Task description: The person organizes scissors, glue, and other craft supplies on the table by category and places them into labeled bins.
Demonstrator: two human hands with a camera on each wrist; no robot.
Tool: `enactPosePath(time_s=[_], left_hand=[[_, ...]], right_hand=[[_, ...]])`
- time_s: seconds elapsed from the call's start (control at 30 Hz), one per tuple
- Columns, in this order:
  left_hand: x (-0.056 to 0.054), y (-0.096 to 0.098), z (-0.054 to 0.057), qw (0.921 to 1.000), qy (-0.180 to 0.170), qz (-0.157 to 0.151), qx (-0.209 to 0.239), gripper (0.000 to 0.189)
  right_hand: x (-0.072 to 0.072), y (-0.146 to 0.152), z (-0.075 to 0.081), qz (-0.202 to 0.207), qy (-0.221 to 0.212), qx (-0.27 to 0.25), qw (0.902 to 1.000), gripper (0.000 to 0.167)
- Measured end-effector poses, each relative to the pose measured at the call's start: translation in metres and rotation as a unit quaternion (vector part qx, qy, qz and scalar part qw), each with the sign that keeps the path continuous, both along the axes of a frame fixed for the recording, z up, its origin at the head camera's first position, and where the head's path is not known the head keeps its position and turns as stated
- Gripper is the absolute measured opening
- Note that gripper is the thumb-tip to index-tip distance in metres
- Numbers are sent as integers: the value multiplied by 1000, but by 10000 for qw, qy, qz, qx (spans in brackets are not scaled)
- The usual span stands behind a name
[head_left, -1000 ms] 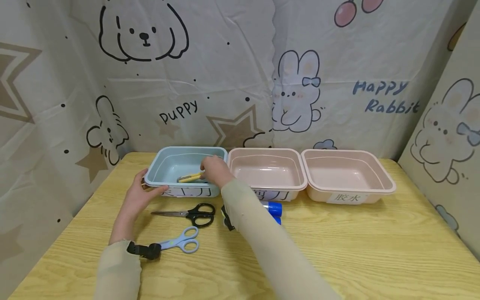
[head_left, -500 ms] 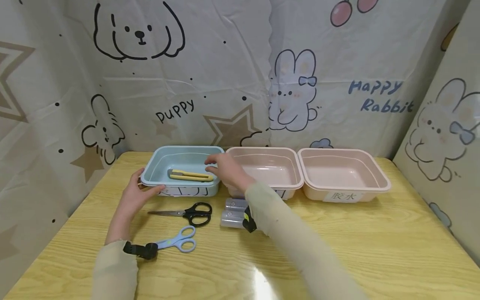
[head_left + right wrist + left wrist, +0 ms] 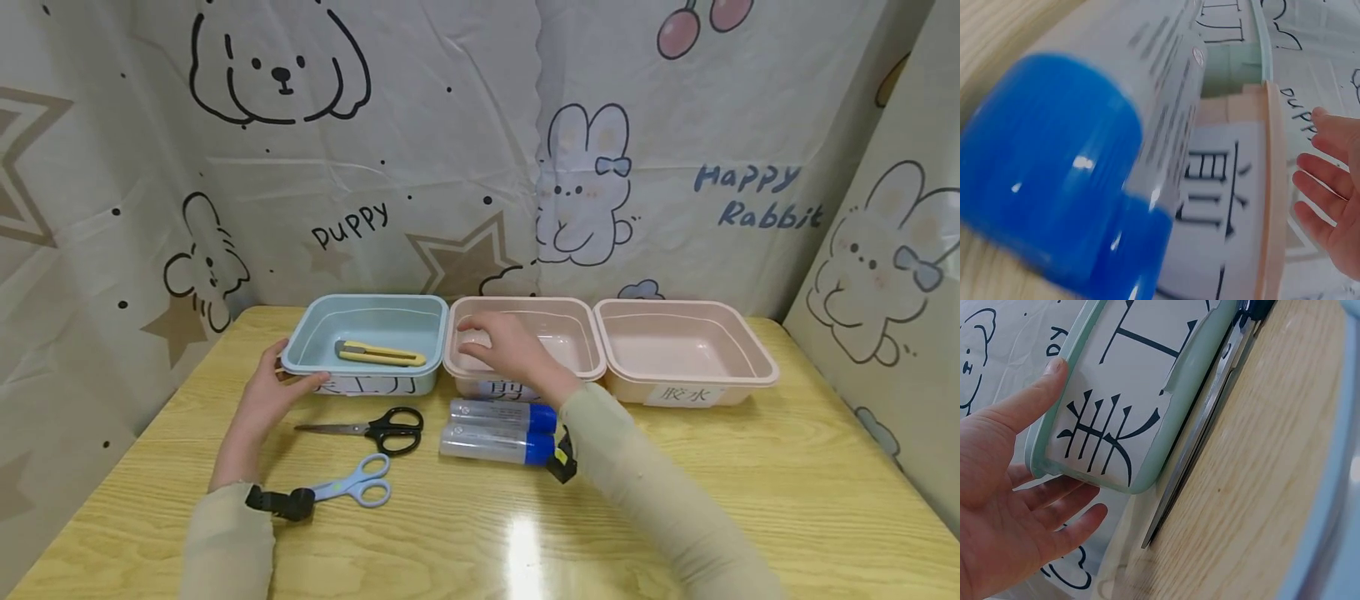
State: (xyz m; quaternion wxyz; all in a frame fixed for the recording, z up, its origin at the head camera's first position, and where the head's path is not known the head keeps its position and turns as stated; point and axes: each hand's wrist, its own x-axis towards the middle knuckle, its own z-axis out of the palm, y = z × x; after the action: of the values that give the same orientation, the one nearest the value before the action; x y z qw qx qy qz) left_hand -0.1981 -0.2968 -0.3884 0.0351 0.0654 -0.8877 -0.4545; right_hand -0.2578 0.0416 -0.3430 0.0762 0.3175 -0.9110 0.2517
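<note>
My left hand (image 3: 270, 396) holds the front left corner of the light blue bin (image 3: 442, 333), thumb along the front rim and fingers round the side. In the left wrist view that hand (image 3: 1016, 481) has its thumb at the rim of the labelled bin (image 3: 1154, 444). Inside the blue bin lies a yellow utility knife (image 3: 381, 353). My right hand (image 3: 510, 346), holding nothing, hovers over the middle pink bin (image 3: 596, 333) with fingers loosely curved. Its fingers also show beyond the pink bin's rim (image 3: 1274, 187) in the right wrist view.
Black scissors (image 3: 393, 430) and light blue scissors (image 3: 360, 483) lie in front of the blue bin. Two clear glue bottles (image 3: 487, 442) with blue caps lie below the middle bin. Another pink bin (image 3: 761, 367) stands at right. A patterned cloth (image 3: 465, 167) hangs behind.
My right hand has let go of the utility knife, leaving it in the blue bin, and has moved right over the middle bin. My left hand has stayed at the blue bin's corner.
</note>
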Motion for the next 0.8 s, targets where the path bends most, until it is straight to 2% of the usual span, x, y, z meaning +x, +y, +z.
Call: enactPosePath(time_s=[0.17,0.37,0.63,0.8], left_hand=[[0,1,-2,10000,44,-34,6,105],[1,1,-2,9999,96,-64,-5,103],[1,1,-1,9999,88,-119,-39,103],[2,0,1,9997,148,-136,-98,101]], right_hand=[[9,29,-3,-247,106,-64,9996,37],[24,67,-8,-486,-40,-195,9986,43],[41,122,-8,-1211,-319,-363,9915,53],[49,154,-12,-1641,-300,-553,9844,58]])
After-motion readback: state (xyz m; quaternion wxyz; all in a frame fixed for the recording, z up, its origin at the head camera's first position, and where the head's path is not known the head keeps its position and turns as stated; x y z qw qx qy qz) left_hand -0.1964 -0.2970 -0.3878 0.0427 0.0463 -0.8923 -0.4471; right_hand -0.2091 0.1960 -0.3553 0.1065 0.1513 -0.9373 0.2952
